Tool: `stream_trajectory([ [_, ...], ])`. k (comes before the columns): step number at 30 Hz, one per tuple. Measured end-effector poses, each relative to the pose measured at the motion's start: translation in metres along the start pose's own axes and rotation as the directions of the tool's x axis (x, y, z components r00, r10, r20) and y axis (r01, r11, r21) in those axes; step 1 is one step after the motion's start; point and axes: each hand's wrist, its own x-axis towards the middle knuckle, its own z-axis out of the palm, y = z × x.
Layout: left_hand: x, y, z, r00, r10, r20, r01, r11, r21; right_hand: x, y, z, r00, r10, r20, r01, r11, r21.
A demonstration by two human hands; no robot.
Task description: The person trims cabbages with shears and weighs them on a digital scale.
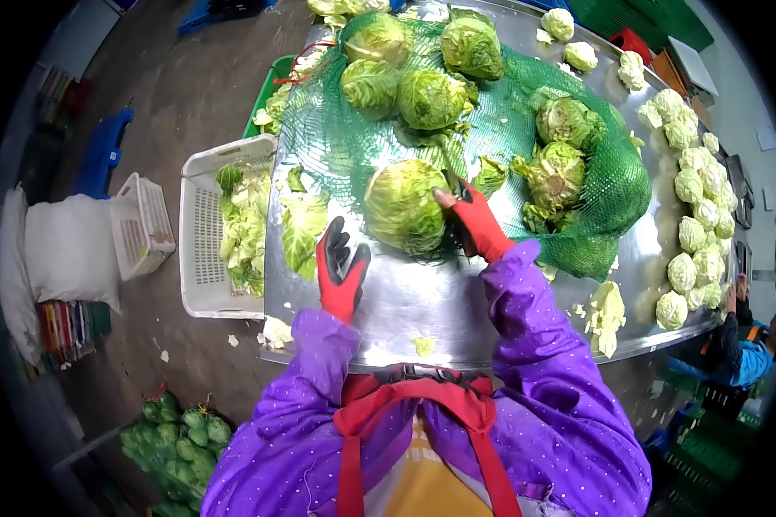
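A trimmed-looking green cabbage (403,207) rests on the metal table in front of me. To its lower left, my left hand (342,269), in a red and black glove, is open with fingers apart and holds nothing. At the cabbage's right side is my right hand (478,222), gloved alike with a bare thumb tip, its fingers closed. A narrow dark knife (448,165) seems to stick up from that grip, mostly hidden. Several leafy cabbages, one of them a cabbage (431,98) just beyond, lie on a green net bag (319,129).
More cabbages (557,175) sit inside the net on the right. Peeled heads (698,215) line the right table edge. A white crate (200,284) with leaves stands left; loose leaves (608,314) lie about. A person in blue (746,358) is at far right.
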Motion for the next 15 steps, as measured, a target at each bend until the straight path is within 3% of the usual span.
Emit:
stream_trajectory([
  [2, 0.017, 0.001, 0.014, 0.991, -0.095, 0.091, 0.111, 0.976, -0.187, -0.010, 0.010, 0.018, 0.988, -0.152, 0.017, 0.152, 0.988, 0.002],
  [3, 0.027, -0.019, 0.021, 0.998, 0.010, 0.062, -0.003, 0.993, -0.115, -0.020, 0.013, 0.031, 0.975, -0.221, -0.014, 0.220, 0.975, -0.012],
  [4, 0.032, -0.024, 0.028, 0.993, 0.112, 0.042, -0.110, 0.993, -0.037, -0.021, 0.020, 0.036, 0.942, -0.332, -0.044, 0.308, 0.910, -0.278],
  [5, 0.031, -0.027, 0.027, 0.996, -0.075, 0.051, 0.082, 0.984, -0.156, -0.033, 0.027, 0.038, 0.935, -0.351, -0.056, 0.309, 0.881, -0.357],
  [9, -0.010, -0.071, -0.012, 0.989, 0.122, 0.079, -0.113, 0.988, -0.109, -0.097, 0.048, 0.050, 0.906, -0.423, 0.011, 0.362, 0.760, -0.539],
  [10, -0.019, -0.095, -0.033, 0.958, 0.249, 0.139, -0.240, 0.968, -0.079, -0.112, 0.053, 0.047, 0.902, -0.424, 0.080, 0.404, 0.765, -0.502],
  [13, -0.045, -0.119, -0.047, 0.927, 0.340, 0.156, -0.317, 0.935, -0.156, -0.126, 0.057, 0.042, 0.964, -0.237, -0.123, 0.241, 0.970, 0.026],
  [14, -0.040, -0.160, -0.059, 0.848, 0.495, 0.186, -0.506, 0.862, 0.014, -0.122, 0.044, 0.042, 0.986, -0.154, -0.062, 0.160, 0.983, 0.091],
  [15, -0.043, -0.160, -0.058, 0.889, 0.427, 0.166, -0.449, 0.884, 0.132, -0.119, 0.039, 0.045, 0.997, -0.080, -0.010, 0.081, 0.996, 0.048],
])
